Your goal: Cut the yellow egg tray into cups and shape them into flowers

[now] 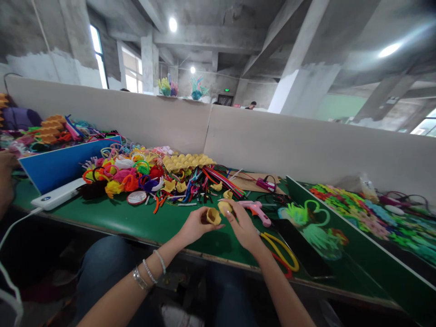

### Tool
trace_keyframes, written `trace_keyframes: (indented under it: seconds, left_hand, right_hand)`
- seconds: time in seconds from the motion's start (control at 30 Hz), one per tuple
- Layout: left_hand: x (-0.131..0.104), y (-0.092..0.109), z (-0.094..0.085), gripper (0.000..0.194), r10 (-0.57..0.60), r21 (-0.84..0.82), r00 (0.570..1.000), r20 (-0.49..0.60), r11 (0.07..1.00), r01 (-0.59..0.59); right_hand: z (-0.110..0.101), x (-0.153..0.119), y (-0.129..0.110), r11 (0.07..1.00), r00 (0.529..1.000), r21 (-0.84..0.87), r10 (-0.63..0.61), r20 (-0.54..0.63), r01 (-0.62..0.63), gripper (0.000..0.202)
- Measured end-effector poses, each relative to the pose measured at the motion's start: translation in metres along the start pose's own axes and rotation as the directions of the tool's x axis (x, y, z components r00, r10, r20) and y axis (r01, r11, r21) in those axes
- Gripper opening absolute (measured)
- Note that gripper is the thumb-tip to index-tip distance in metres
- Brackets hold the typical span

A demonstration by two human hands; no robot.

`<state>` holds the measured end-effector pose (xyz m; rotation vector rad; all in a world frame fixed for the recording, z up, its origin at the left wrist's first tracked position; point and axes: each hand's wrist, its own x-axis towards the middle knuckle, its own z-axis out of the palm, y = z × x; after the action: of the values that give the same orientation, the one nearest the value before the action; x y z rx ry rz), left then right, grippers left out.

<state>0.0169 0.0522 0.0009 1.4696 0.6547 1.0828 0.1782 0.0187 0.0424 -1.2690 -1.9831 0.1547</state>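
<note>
Between the fingers of my left hand (195, 225) is a yellow egg-carton cup (213, 216), its hollow side facing up and toward me. My right hand (243, 227) grips a second yellow cup (225, 208) close beside the first, partly hidden by the fingers. Just beyond it a further yellow cup piece (228, 194) shows; I cannot tell whether it lies on the table. A pink glue gun (258, 212) rests right of my right hand. Yellow-handled scissors (281, 250) lie nearer, next to a black phone-like slab (301, 247).
A yellow egg carton (187, 161) sits behind heaped yarn and pipe cleaners (126, 175). A white power strip (59, 195) lies at left by a blue divider (68, 163). Green yarn figures (318, 227) stand at right before another divider (344, 227). A person's arm (6, 181) shows far left.
</note>
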Motion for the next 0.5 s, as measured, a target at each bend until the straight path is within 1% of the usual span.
trace_keyframes:
  seconds: [0.03, 0.07, 0.1, 0.13, 0.2, 0.27, 0.33, 0.4, 0.47, 0.5]
  left_hand:
    - [0.001, -0.001, 0.000, 0.043, 0.005, -0.012, 1.000, -0.022, 1.000, -0.005]
    - [0.001, -0.001, 0.000, 0.043, 0.011, -0.023, 0.999, -0.042, 1.000, -0.012]
    - [0.002, -0.002, 0.000, 0.043, 0.016, -0.032, 0.998, -0.062, 0.999, -0.018]
    - [0.003, -0.002, -0.001, 0.042, 0.020, -0.036, 0.997, -0.079, 0.999, -0.023]
    - [0.004, -0.004, -0.002, 0.041, 0.034, -0.039, 0.995, -0.098, 0.999, -0.038]
    - [0.005, -0.005, -0.002, 0.040, 0.047, -0.046, 0.994, -0.103, 0.998, -0.052]
    - [0.005, -0.007, -0.002, 0.040, 0.053, -0.060, 0.994, -0.099, 0.996, -0.059]
    - [0.005, -0.008, -0.002, 0.042, 0.052, -0.074, 0.992, -0.111, 0.995, -0.060]
    - [0.005, -0.009, -0.001, 0.043, 0.041, -0.106, 0.991, -0.125, 0.993, -0.055]
    - [0.005, -0.008, -0.001, 0.043, 0.034, -0.123, 0.991, -0.129, 0.991, -0.050]
  right_hand:
    - [0.001, 0.001, 0.005, 0.999, 0.999, -0.041, 0.024, -0.044, -0.026, 0.033]
    - [0.002, 0.001, 0.010, 0.993, 0.998, -0.106, 0.047, -0.047, -0.051, 0.034]
    - [0.003, 0.001, 0.016, 0.977, 0.998, -0.201, 0.069, -0.013, -0.070, 0.034]
    - [0.005, 0.000, 0.020, 0.947, 0.994, -0.312, 0.095, 0.048, -0.075, 0.035]
    - [0.013, -0.004, 0.027, 0.862, 0.976, -0.505, 0.145, 0.165, -0.042, 0.035]
    - [0.021, -0.008, 0.030, 0.809, 0.967, -0.588, 0.161, 0.199, -0.013, 0.036]
    - [0.028, -0.012, 0.030, 0.784, 0.971, -0.620, 0.149, 0.188, 0.000, 0.038]
    - [0.030, -0.013, 0.029, 0.752, 0.976, -0.660, 0.138, 0.167, 0.007, 0.042]
    - [0.024, -0.012, 0.031, 0.725, 0.985, -0.688, 0.144, 0.100, -0.036, 0.043]
    - [0.019, -0.011, 0.033, 0.710, 0.986, -0.698, 0.163, 0.040, -0.089, 0.041]
